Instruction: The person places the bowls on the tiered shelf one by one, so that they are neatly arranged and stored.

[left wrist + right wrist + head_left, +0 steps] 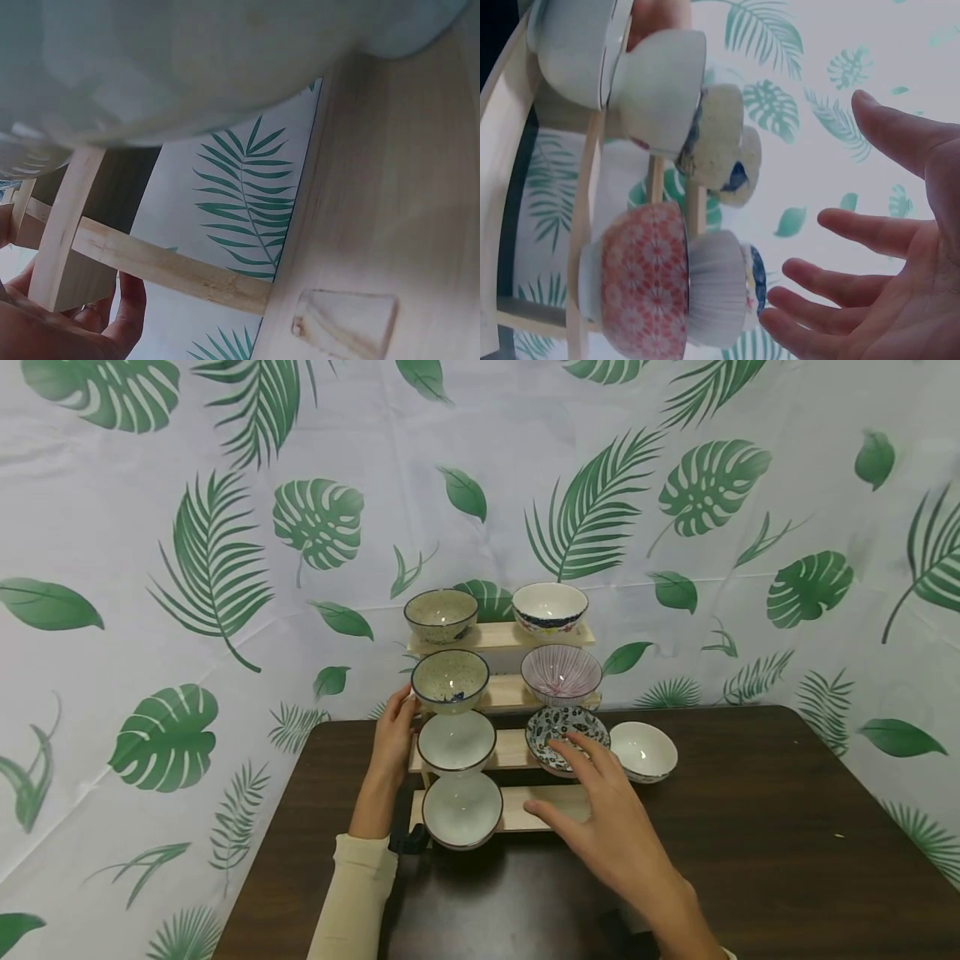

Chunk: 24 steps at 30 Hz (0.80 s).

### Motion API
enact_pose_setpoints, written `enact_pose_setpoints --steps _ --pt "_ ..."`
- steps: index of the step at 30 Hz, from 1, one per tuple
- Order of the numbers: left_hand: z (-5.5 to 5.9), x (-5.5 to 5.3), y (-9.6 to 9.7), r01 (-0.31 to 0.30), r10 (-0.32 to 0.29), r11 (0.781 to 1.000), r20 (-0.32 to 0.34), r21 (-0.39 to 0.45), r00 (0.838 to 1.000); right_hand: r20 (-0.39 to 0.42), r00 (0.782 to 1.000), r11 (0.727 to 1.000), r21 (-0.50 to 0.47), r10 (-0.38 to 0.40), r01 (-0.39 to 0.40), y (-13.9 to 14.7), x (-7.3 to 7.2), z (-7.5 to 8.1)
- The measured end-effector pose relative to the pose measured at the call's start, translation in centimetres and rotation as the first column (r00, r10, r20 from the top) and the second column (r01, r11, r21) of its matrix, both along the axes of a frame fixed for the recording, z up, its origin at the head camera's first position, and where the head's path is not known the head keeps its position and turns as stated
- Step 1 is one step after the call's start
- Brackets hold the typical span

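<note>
My left hand [393, 735] holds the left side of a stepped wooden rack [512, 749]; in the left wrist view the fingers [131, 307] curl round a wooden upright [64, 240]. My right hand [615, 818] hovers with spread fingers in front of a bowl with a dark floral inside [551, 727] on the rack's right. The right wrist view shows this bowl's pink patterned outside [645, 277], apart from the fingers [840, 285]. Above it sit a purple-striped bowl [561, 675] and a white bowl with a decorated outside [550, 603].
Down the rack's left side stand two speckled bowls [441, 614] and two white-lined bowls [457, 741]. Another white bowl [643, 752] rests on the dark table [787, 827], right of the rack. A leaf-print cloth [480, 468] hangs behind.
</note>
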<state>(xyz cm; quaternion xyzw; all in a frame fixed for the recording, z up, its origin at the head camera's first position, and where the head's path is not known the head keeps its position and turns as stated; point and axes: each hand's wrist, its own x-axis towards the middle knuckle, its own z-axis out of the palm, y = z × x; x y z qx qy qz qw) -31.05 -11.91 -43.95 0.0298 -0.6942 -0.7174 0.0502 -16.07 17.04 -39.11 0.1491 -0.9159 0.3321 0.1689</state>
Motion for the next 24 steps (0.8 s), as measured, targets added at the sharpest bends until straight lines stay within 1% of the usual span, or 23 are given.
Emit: enact_pose_setpoints --steps 3,9,16,18,23,24 --pt "0.1 0.2 0.0 0.001 -0.001 1.0 -0.002 -0.002 1.0 0.008 1.0 1.0 -0.016 -0.004 0.005 0.4 -0.1 0.1" --pt "-0.2 0.0 0.0 0.004 -0.004 1.0 -0.01 0.014 1.0 -0.014 0.999 0.999 -0.037 -0.029 0.028 1.3 -0.4 0.5" --pt "-0.4 -0.1 0.0 0.001 -0.001 1.0 -0.01 -0.002 1.0 0.0 0.999 0.998 -0.05 -0.049 0.049 2.2 -0.3 0.8" --pt "-0.9 -0.5 -0.1 -0.001 0.001 1.0 -0.005 0.002 1.0 -0.006 0.999 0.997 -0.06 -0.053 0.053 2.5 -0.3 0.9" --pt "-3.1 -1.9 -0.4 -0.02 0.02 1.0 -0.024 0.002 1.0 -0.033 0.997 0.994 -0.084 -0.076 0.073 3.2 -0.4 0.9" --pt "-3.3 -2.0 -0.4 -0.024 0.024 1.0 -0.031 -0.005 0.999 -0.036 0.996 0.993 -0.089 -0.081 0.077 3.4 -0.5 0.9"
